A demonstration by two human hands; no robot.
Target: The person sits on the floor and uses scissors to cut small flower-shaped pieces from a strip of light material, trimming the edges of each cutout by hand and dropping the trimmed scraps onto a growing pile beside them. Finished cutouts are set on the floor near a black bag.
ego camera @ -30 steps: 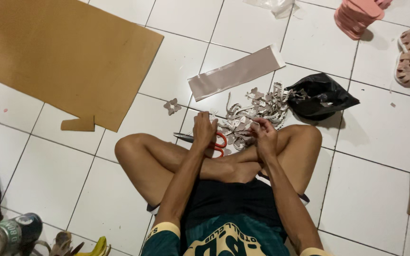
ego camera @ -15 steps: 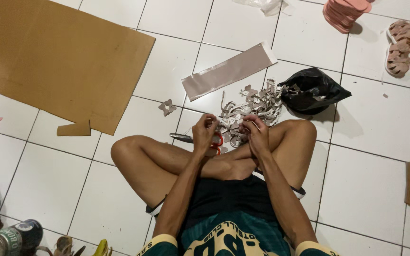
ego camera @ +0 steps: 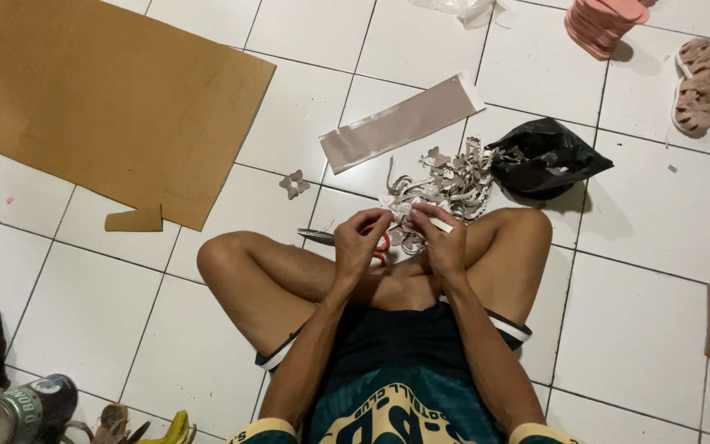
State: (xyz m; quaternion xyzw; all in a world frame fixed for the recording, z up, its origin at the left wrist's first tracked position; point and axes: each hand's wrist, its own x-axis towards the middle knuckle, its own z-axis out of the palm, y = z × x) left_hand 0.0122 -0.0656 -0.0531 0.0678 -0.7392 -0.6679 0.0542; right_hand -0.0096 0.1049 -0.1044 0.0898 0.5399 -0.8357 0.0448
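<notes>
The person is sitting cross-legged on the tile floor, and both hands are meeting just above the crossed shins. The left hand and right hand are each pinching the same small pale cutout between thumb and fingertips, fingers curled close together rather than spread. The cutout is sitting at the centre of the view, with the scrap pile lying just past it at 12 o'clock. Red-handled scissors are lying under the left hand, blade pointing to 9 o'clock.

The cutout is looking thin, light and floppy, likely sheet material that creases or tears at its narrow parts, so a gentle edge pinch near its wider body seems the safest hold. A grey strip is lying at 12 o'clock, a black bag at 1 o'clock, a cardboard sheet at 10 o'clock.
</notes>
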